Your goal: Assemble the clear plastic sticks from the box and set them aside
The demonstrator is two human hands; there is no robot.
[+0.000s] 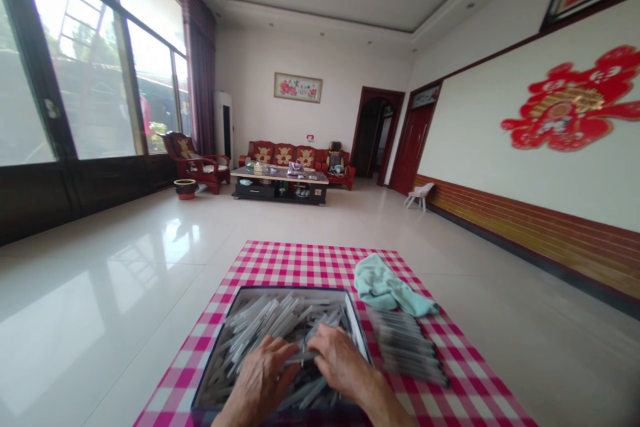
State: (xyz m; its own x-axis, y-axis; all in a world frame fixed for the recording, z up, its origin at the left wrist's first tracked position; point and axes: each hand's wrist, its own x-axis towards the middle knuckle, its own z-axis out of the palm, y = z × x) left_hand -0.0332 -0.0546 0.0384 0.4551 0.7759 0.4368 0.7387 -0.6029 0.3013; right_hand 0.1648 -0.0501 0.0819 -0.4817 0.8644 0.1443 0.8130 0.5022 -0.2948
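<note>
An open box (357,327) with a dark blue rim holds a loose heap of clear plastic pen tubes (270,317). Both of my hands are over its near half. My left hand (267,370) has thumb and fingers closed on one end of a pen tube (303,357). At the other end my right hand (337,353) pinches the same tube, which lies roughly level between the two. To the right of the box is a blurred row of pens (410,347) with dark ends, side by side. A mint-green cloth (387,287) lies crumpled just beyond that row.
The box stands on a table with a pink and white checked cloth (295,263). Across the tiled floor (280,223) are a low coffee table (280,177), a red wooden sofa (285,155), an armchair (197,163), a bin (185,189) and a small chair (420,197).
</note>
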